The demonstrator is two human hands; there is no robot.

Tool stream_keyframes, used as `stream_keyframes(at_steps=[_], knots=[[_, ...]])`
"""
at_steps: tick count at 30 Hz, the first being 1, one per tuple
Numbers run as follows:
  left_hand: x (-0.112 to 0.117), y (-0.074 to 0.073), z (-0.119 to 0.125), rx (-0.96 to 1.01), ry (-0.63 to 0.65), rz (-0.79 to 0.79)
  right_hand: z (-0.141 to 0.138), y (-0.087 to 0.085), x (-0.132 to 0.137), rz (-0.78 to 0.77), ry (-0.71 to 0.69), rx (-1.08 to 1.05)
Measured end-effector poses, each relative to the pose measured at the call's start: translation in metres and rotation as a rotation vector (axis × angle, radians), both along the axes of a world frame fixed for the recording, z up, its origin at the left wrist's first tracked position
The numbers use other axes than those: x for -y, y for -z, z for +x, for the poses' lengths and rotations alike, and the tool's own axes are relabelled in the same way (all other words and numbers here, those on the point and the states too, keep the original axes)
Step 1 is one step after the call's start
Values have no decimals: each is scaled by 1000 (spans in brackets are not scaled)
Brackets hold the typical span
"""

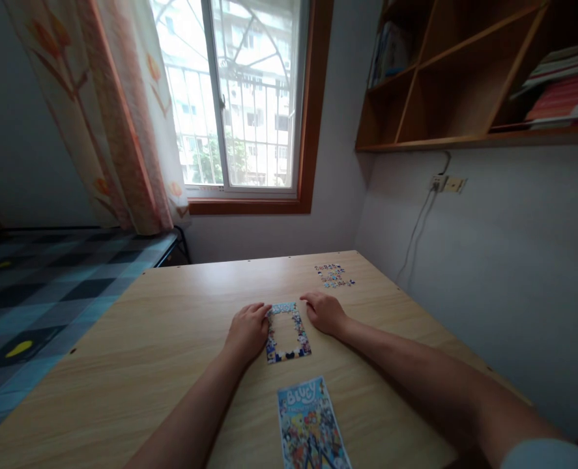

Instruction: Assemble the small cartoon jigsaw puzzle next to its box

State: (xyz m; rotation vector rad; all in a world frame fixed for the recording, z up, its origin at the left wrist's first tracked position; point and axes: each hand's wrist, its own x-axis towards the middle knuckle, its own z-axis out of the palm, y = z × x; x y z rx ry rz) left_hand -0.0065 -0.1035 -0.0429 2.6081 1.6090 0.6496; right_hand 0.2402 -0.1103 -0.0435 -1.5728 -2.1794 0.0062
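Note:
A partly assembled jigsaw puzzle (302, 340) lies on the table, its joined border pieces forming a rectangle around bare wood. My left hand (249, 327) rests at the puzzle's upper left side, fingers laid flat with the tips touching its edge. Just off the upper right corner is my right hand (324, 314); its index finger is stretched out and the other fingers are curled, with nothing visible in them. Loose puzzle pieces (335, 276) are spread in rows farther back on the right. Nearest me, a printed picture sheet (312, 423) marked "Bluey" shows colourful characters.
The wooden table (171, 339) reaches toward a window (249, 98) with a patterned curtain (107, 117). A bed with a checked cover (49, 293) stands left. On the right wall are shelves (455, 91) with books, and a socket (438, 183) with a cord.

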Motion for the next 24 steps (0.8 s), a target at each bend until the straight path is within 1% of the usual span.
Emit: stream_keyframes(at_steps=[3, 5, 7, 9, 13, 17, 24], knots=[[-1, 0, 0, -13, 5, 1, 32, 3, 18, -54, 92, 22], [-1, 0, 0, -8, 5, 2, 53, 5, 22, -48, 177, 30], [-1, -1, 0, 2, 1, -1, 69, 7, 18, -47, 281, 40], [-1, -1, 1, 9, 0, -8, 79, 6, 9, -64, 376, 53], [0, -2, 0, 17, -4, -21, 82, 2, -13, -111, 492, 84], [1, -3, 0, 31, -10, -25, 78, -2, -23, -117, 506, 88], [2, -5, -1, 25, -9, -29, 80, 4, -18, -69, 429, 65]])
